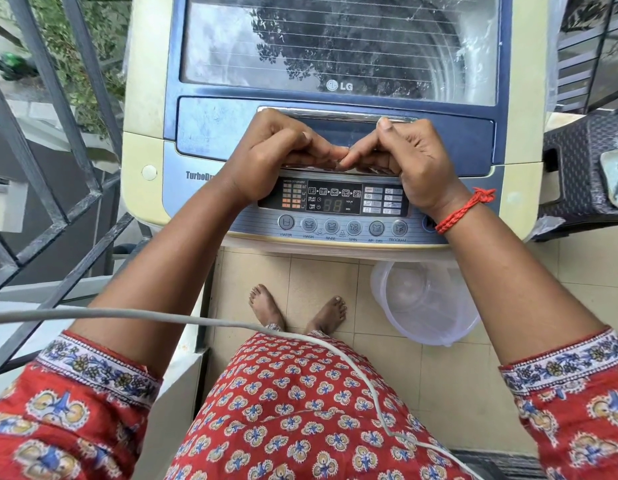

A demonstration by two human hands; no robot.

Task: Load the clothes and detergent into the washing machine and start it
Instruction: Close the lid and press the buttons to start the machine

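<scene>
Both hands, left hand (266, 152) and right hand (409, 161), curled around the front edge of the closed washing machine lid (210, 126), fingertips meeting, control panel (335, 202) just below.

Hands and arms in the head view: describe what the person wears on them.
Both hands, left and right, are bare, with no rings visible. The right wrist carries a red braided thread bracelet, knotted with a small tuft. Both forearms are bare to above the elbow. Short red sleeves printed with blue and yellow floral motifs end in a pale border band patterned with blue flowers.
</scene>
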